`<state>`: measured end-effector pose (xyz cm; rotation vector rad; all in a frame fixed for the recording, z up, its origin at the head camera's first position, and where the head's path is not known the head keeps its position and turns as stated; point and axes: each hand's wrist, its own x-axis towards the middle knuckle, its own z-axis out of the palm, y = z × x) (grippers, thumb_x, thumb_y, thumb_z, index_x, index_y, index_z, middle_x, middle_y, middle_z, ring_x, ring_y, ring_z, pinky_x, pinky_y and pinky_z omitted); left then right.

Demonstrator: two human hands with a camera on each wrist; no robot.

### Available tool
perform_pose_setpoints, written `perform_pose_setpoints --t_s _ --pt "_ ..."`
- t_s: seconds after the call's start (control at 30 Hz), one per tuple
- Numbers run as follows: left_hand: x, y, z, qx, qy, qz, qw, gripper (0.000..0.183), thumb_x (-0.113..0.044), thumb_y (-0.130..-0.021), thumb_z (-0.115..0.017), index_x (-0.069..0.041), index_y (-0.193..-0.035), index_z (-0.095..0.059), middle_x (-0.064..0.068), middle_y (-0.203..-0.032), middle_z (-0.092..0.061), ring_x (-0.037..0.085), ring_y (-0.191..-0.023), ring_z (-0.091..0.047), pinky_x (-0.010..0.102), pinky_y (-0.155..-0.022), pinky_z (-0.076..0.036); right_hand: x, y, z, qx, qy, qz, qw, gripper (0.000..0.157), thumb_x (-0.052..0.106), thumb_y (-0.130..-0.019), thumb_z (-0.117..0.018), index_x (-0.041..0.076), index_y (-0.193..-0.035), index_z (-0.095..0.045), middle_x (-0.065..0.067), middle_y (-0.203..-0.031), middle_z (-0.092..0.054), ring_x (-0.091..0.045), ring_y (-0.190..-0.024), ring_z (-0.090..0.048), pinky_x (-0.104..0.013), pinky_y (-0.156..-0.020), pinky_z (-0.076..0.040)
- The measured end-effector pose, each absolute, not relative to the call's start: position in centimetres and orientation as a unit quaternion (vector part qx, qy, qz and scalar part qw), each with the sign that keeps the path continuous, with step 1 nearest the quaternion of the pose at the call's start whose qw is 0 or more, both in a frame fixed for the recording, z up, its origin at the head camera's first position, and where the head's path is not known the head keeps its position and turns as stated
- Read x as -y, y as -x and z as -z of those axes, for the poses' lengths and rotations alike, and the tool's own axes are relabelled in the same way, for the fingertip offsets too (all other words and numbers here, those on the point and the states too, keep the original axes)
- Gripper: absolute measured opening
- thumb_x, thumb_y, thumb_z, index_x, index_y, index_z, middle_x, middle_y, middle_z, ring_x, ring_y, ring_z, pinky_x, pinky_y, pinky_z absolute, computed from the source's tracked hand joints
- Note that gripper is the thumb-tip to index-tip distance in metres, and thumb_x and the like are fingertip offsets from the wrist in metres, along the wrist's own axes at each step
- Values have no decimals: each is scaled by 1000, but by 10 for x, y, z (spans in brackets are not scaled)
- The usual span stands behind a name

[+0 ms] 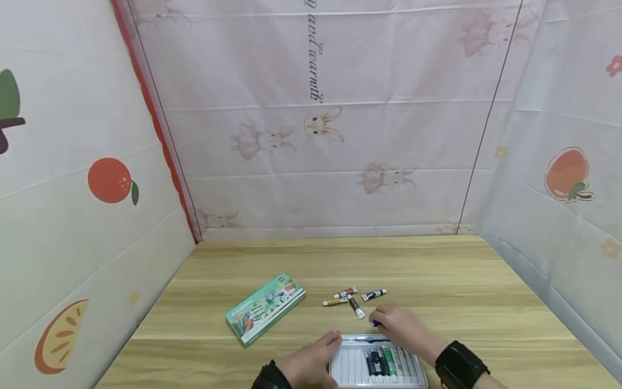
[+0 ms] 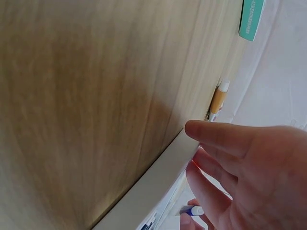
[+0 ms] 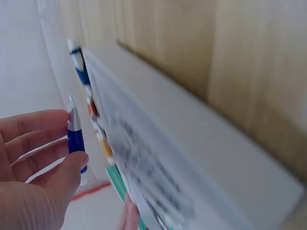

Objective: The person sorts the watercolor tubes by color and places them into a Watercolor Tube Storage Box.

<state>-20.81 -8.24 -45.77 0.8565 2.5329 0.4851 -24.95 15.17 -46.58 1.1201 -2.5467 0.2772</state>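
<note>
My right hand (image 1: 400,327) pinches a small blue paint tube (image 3: 76,140) between fingertips and thumb, over the far right part of a white plastic tray (image 1: 350,364). The tube has a silver crimped end and a white cap. My left hand (image 1: 313,361) touches the tray's left edge with its fingers fairly straight, as the left wrist view also shows. In the tray's slots lie several dark tubes (image 1: 377,363) and a green tube (image 1: 389,361); the other slots to the left are bare.
Beyond the tray lie loose paint tubes: a dark blue one (image 1: 374,295), a black one (image 1: 356,307), an ochre one (image 1: 334,302) and a reddish-brown one (image 1: 346,293). A green printed box (image 1: 265,308) lies farther left. Patterned cloth walls (image 1: 311,205) border the wooden table (image 1: 194,324).
</note>
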Motion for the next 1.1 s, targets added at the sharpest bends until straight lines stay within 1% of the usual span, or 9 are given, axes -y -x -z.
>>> perform_pose_setpoints --t_s 0.07,0.4,0.63,0.87,0.97,1.1 --pt "82 208 458 -912 -305 -176 211 83 -42 -61 -64 -10 -128 -28 2 -132 -22 14 -118 -20 29 -90 -28 -147 245 465 894 -405 -98 164 19 12 -69 -64 14 -87 -61 7 -78 -56 -4 -69 -52 -16 -57 -44" --pt "84 210 460 -910 -312 -176 209 82 -43 -61 -63 -9 -128 -29 2 -132 -23 14 -118 -19 28 -90 -29 -124 223 466 861 -468 -108 170 22 11 -67 -66 13 -88 -60 7 -83 -55 -2 -73 -52 -12 -61 -43" --pt "85 212 462 -912 -315 -175 198 85 -44 -59 -64 -9 -128 -28 4 -132 -22 15 -118 -20 28 -89 -30 -115 208 464 835 -514 -151 128 23 12 -72 -62 16 -93 -56 10 -90 -53 2 -79 -49 -9 -64 -41" --pt "84 211 460 -911 -317 -177 196 85 -42 -58 -66 -8 -127 -29 5 -132 -22 15 -118 -21 28 -89 -30 -116 203 470 810 -554 -119 148 19 13 -72 -61 18 -90 -56 13 -87 -51 6 -78 -45 -9 -64 -40" --pt "84 210 459 -913 -312 -177 197 86 -43 -57 -66 -9 -128 -29 4 -132 -21 16 -118 -21 28 -89 -29 -121 204 473 810 -558 -111 143 17 12 -72 -61 18 -87 -57 13 -85 -52 7 -76 -45 -8 -63 -40" --pt "84 209 459 -912 -303 -186 203 88 -42 -56 -66 -10 -128 -28 3 -132 -20 16 -118 -21 29 -90 -29 -128 207 477 807 -562 -123 130 13 11 -73 -60 18 -85 -61 10 -89 -54 4 -81 -47 -10 -66 -40"
